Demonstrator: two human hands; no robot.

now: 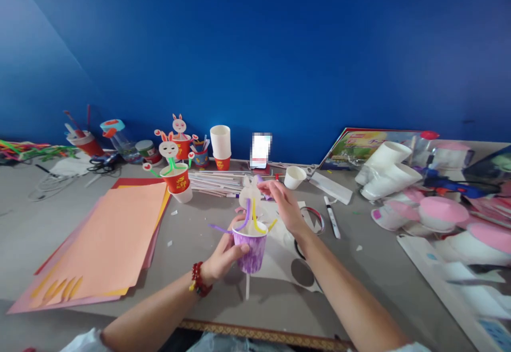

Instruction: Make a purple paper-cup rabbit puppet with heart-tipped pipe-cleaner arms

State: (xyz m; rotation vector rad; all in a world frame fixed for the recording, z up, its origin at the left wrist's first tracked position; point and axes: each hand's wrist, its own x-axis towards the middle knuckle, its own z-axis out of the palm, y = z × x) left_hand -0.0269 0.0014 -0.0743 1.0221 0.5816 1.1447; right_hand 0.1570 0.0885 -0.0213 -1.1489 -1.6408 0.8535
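A paper cup with purple colouring (pixel 250 253) is upright in my left hand (pixel 223 256), whose thumb lies across its front and whose fingers wrap round the left side. A white stick (pixel 247 287) pokes out below the cup. From the cup rise a purple pipe cleaner (pixel 248 213) and a yellow one (pixel 254 214), with ends bent out to the sides. Above the cup stands a white rabbit-head cutout (pixel 249 195). My right hand (pixel 284 203) is at the cutout's right ear, fingers stretched out; whether the fingertips touch it I cannot tell.
Coloured paper sheets (pixel 107 235) lie left. Behind are rabbit-topped red cups (pixel 178 181), stacked white cups (pixel 221 141), paper sticks (pixel 217 182) and a phone (pixel 261 150). A marker (pixel 331 218), a tape roll (pixel 313 219) and pink-topped cups (pixel 443 213) are right.
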